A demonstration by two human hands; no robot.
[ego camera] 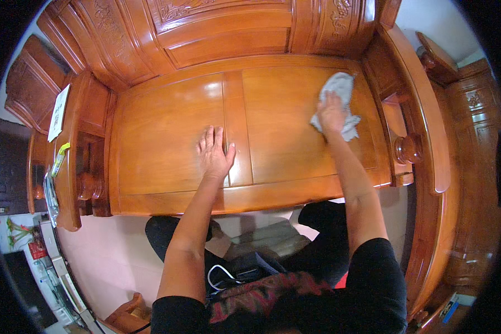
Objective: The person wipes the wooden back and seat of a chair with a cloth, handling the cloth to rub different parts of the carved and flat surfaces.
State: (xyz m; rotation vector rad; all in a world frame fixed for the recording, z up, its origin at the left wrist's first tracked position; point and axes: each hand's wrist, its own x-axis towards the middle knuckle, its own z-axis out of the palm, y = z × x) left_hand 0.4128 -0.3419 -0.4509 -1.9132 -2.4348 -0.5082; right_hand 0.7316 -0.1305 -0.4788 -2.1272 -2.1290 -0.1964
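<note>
My right hand (332, 113) lies on a light grey cloth (341, 88) near the right end of the wooden bench seat (171, 108). The cloth is bunched and spread under the palm and fingers; the hand is a little blurred, and whether the fingers grip the cloth does not show. Flat on the seat, left of its middle strip, rests my left hand (214, 152) with fingers apart and nothing in it. Behind the seat rises the carved wooden backrest (229, 39).
Wooden armrests (417, 100) close off both ends. White paper (59, 112) and a yellow-green packaged item (60, 158) lie on the left armrest. More wooden furniture (476, 167) stands at the right. My knees are below the seat's front edge.
</note>
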